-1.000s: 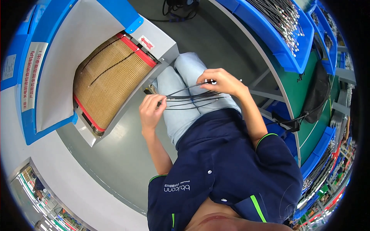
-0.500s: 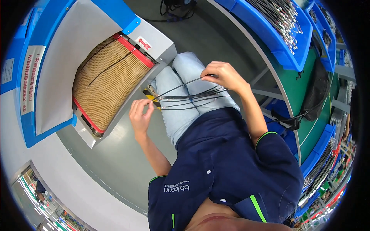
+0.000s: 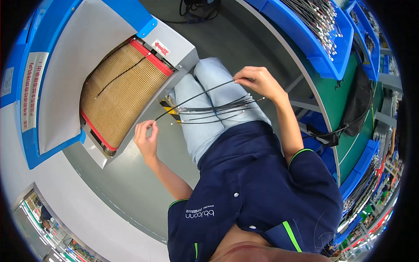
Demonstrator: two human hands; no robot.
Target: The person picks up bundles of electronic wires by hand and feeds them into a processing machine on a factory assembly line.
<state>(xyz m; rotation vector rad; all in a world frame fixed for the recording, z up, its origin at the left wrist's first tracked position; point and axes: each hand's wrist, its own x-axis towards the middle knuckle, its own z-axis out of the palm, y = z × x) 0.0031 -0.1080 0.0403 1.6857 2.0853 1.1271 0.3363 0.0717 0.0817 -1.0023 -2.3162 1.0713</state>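
A thin black cable (image 3: 194,98) is stretched slantwise above my lap, held at both ends. My left hand (image 3: 147,139) pinches its lower left end, out beside my knee. At the upper right end, my right hand (image 3: 260,83) grips it between thumb and fingers. Below it, several more black cables (image 3: 218,111) with small pale end connectors lie across my thighs in light blue jeans. To the left, a single black cable (image 3: 122,76) rests on the brown mesh conveyor belt (image 3: 118,105), and a second dark cable runs along the belt's far left side.
A white and blue machine housing (image 3: 56,87) surrounds the belt. On the right, a green-topped bench (image 3: 325,94) carries a blue bin (image 3: 331,65) of bundled cables and a black bag (image 3: 358,105). More blue bins line the far right. Dark cords (image 3: 198,11) lie on the floor ahead.
My left hand has moved left and down, and my right hand slightly right, drawing the held cable out taut. It now stands further clear of the cables on my lap.
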